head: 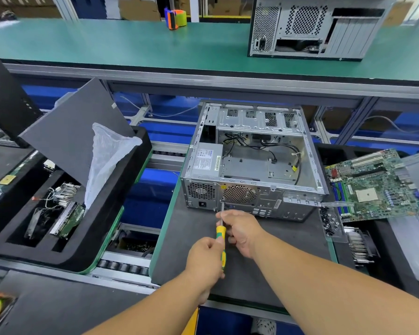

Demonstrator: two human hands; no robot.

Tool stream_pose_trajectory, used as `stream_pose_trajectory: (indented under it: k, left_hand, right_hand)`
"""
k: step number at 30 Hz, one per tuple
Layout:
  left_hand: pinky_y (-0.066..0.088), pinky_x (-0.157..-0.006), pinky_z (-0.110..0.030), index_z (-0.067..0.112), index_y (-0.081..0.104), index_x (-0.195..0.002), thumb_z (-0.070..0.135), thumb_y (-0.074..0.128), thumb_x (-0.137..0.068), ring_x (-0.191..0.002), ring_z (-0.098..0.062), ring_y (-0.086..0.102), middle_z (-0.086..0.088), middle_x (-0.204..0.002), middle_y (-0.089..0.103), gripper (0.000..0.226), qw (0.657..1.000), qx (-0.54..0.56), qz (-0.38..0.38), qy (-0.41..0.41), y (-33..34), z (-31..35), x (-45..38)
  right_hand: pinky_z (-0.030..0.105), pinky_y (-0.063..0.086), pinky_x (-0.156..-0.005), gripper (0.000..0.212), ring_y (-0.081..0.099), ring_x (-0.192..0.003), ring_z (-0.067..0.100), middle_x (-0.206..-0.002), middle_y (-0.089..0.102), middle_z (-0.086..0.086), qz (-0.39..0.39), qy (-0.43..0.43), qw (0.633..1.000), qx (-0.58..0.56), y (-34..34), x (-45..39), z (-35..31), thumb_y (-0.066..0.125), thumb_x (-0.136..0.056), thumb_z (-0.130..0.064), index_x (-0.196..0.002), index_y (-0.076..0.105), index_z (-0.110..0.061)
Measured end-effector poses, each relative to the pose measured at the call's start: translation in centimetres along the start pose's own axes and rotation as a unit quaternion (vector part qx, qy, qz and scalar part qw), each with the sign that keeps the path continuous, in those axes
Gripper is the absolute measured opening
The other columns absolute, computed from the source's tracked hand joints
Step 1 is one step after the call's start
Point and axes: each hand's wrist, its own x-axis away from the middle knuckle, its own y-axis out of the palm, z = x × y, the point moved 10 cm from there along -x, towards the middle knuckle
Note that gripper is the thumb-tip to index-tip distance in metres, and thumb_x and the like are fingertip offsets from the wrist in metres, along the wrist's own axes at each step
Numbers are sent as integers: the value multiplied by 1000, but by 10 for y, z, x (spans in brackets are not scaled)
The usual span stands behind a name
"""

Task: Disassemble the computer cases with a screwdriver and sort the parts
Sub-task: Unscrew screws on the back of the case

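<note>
Centrally, left hand [205, 258] gripping yellow-green screwdriver [221, 234] handle, right hand [242, 232] fingers pinching its shaft, tip at open computer case [252, 163] rear panel.

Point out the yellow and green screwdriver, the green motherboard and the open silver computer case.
yellow and green screwdriver [220, 231]: head view, on its yellow handle.
green motherboard [373, 187]: head view, middle of the board.
open silver computer case [266, 204]: head view, on its rear panel.

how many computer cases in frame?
2. One open case lies on the dark mat in front of the hands, screwdriver at its rear panel. A second case stands on the green bench behind. A dark tower at far left may be another.
</note>
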Motion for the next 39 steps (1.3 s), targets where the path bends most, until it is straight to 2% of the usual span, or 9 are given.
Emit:
stream_pose_trajectory:
  k: [4,8,13,18,22,27,31,34,39]
  left_hand:
    - [51,-56,-28,12,67,-111,41,46,-109,-76,-20,54,-11,-88,60,35,980,163,-62,-91,12,-18,1]
    - [43,-45,-25,3,71,-112,45,37,-111,-55,-15,49,-8,-70,59,54,919,334,-129,-166,30,-29,3]
    - [49,-49,-29,13,63,-118,58,53,-102,-58,-17,55,-9,-75,63,48,966,217,-83,-111,14,-26,-11]
    - [61,-57,-29,17,55,-106,29,79,-90,-65,-17,67,-12,-91,71,31,998,47,0,-40,-1,-18,-9]
    - [59,-57,-29,12,63,-111,29,60,-104,-80,-22,70,-15,-100,76,19,982,157,-29,-100,6,-20,-2]
    - [44,-47,-24,8,68,-114,41,41,-111,-69,-17,61,-11,-86,75,43,950,240,-116,-162,27,-18,16]
    - [49,-49,-26,8,65,-116,46,61,-102,-63,-17,62,-11,-83,67,41,965,209,-100,-121,24,-12,14]
    - [56,-54,-28,3,64,-111,27,77,-93,-63,-18,66,-14,-86,66,33,973,194,-75,-97,21,-16,11]
    - [57,-52,-30,2,64,-113,35,58,-106,-71,-22,68,-18,-94,74,34,945,278,-83,-152,24,-21,15]
  right_hand:
    - [17,25,-38,18,50,-41,8,-68,69,3,16,3,1000,8,-1,-2,0,58,-102,-14,-91,73,-12]
    - [17,27,-36,15,48,-42,10,-64,65,2,41,-12,999,6,-2,-1,-3,71,-96,-19,-84,66,-12]
    - [21,32,-41,17,45,-47,14,-69,63,6,56,-11,998,9,0,-2,-5,71,-96,-19,-83,64,-13]
    - [28,42,-57,20,54,-64,18,-74,68,6,76,-43,995,43,-4,-4,-5,73,-95,-24,-79,66,-15]
    - [31,43,-59,23,54,-65,20,-73,67,6,97,-50,993,36,-6,-4,-4,77,-91,-29,-77,66,-14]
    - [20,34,-43,26,49,-45,17,-67,70,-1,22,10,999,40,5,2,0,62,-102,-33,-92,71,-11]
    - [19,38,-42,21,54,-45,13,-66,70,4,33,11,997,74,5,2,-10,66,-100,-23,-87,71,-7]
    - [27,35,-53,19,53,-60,20,-66,69,5,35,15,997,71,6,-1,-9,69,-98,-23,-88,70,-7]
    - [18,17,-42,24,33,-42,11,-71,74,0,33,52,995,82,1,-3,0,64,-100,-35,-94,73,-14]
